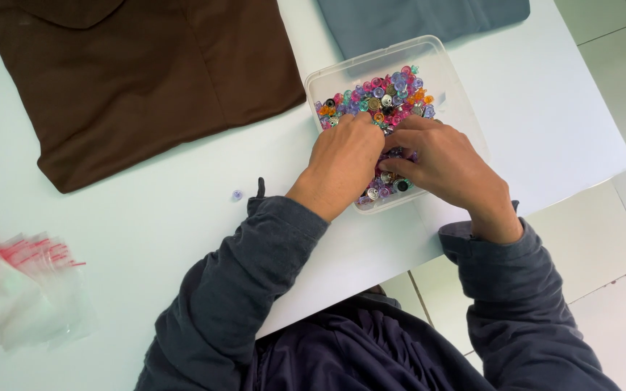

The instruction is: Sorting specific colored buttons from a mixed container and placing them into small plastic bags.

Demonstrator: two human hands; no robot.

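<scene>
A clear plastic box with rounded corners sits on the white table, near the table's right edge. It is full of small round buttons in many colours: pink, purple, orange, teal, and some metal ones that look silver or bronze. Many of them are see-through and shiny. Both hands are inside the near part of the box. The left hand lies on the pile with its fingers curled down into the buttons. The right hand is just beside it, fingers bent toward the left hand. If either hand really pinches a button, I cannot tell, because the fingertips are hidden. One single pale button lies alone on the table, left of the left sleeve. A brown cloth lies at the far left, a grey-blue cloth behind the box, and small clear zip bags with red strips at the near left
</scene>
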